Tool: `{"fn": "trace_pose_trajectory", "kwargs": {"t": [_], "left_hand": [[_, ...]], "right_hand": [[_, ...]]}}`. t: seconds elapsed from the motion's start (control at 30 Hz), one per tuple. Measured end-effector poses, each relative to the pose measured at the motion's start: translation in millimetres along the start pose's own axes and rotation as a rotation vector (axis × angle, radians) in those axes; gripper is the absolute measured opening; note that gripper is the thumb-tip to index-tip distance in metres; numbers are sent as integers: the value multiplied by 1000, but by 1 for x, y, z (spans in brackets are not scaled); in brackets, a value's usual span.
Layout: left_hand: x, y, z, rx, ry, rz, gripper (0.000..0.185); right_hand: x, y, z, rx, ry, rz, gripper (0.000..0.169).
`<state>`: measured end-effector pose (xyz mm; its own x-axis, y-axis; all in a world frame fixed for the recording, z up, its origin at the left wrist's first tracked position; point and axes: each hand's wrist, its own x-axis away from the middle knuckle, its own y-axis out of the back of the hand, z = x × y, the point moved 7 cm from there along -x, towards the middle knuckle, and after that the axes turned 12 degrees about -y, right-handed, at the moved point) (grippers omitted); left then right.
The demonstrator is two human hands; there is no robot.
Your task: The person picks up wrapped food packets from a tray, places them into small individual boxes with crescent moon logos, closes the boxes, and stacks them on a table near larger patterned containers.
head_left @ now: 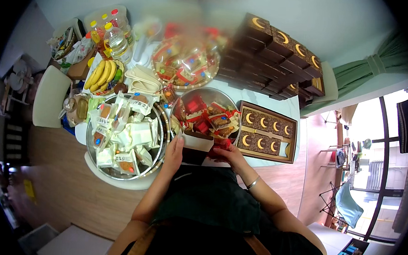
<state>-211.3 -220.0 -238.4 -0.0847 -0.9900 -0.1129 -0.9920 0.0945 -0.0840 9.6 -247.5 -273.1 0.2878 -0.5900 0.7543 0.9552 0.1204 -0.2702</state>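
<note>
My left hand (174, 154) grips the side of a small dark brown carton (193, 155), whose pale inside shows at the top. Between the fingers of my right hand (233, 157) is a red-wrapped pastry (220, 144), held beside the carton's right side. Just beyond both hands stands a round metal bowl (183, 97) of pastries in red and clear wrappers (222, 121). On the right lies a shallow brown gift box (266, 156) with small crescent-moon cartons (264, 122) in two rows; one slot (284, 149) at its near right holds no carton.
A large metal basin (90, 148) of white-wrapped pastries (137, 133) is at the left. Behind are a woven tray (155, 68) of wrapped pastries, stacked crescent-moon boxes (274, 58), bananas (104, 75) and oil bottles (118, 42). A chair (50, 97) stands left of the table.
</note>
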Motion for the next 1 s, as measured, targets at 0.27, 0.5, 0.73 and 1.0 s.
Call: {"fn": "trace_pose_trajectory", "kwargs": {"t": [0.27, 0.5, 0.73, 1.0], "left_hand": [[1, 8, 13, -73, -17, -52, 36], [0, 8, 16, -12, -36, -70, 34], [-2, 7, 17, -33, -35, -76, 34], [-4, 6, 22, -78, 23, -51, 33]], "right_hand": [[0, 2, 3, 18, 58, -22, 39], [8, -2, 12, 50, 22, -55, 36], [2, 7, 56, -95, 93, 18, 40], [-46, 25, 122, 338, 312, -238, 36]]}}
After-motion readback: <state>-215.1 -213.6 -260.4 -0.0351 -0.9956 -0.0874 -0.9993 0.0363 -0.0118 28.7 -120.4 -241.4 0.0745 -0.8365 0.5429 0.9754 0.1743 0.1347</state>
